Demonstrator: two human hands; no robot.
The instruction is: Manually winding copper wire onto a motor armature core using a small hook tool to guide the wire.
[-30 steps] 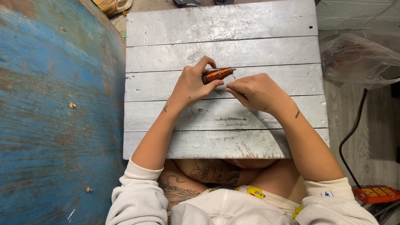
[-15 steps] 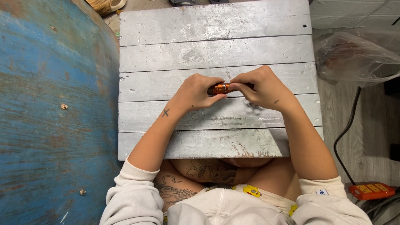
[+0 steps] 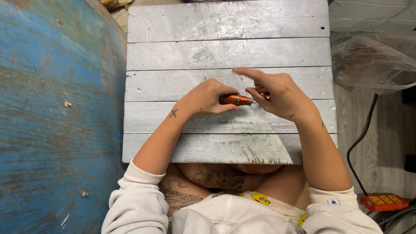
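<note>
A small copper-wire coil, orange-brown and cylindrical, lies sideways just above the grey wooden plank board. My left hand grips the coil's left end with fingers curled around it. My right hand pinches something small at the coil's right end, with its index finger stretched out to the left over the board. What the right fingers pinch is too small to tell. Both forearms rest on the board's near planks.
A large blue painted curved surface fills the left side. A clear plastic bag lies at the right on the wooden floor. A black cable runs to an orange power strip at the lower right.
Both hands have shifted slightly toward me on the board with the coil. My right hand has moved to the coil's right end and its index finger now points out.
</note>
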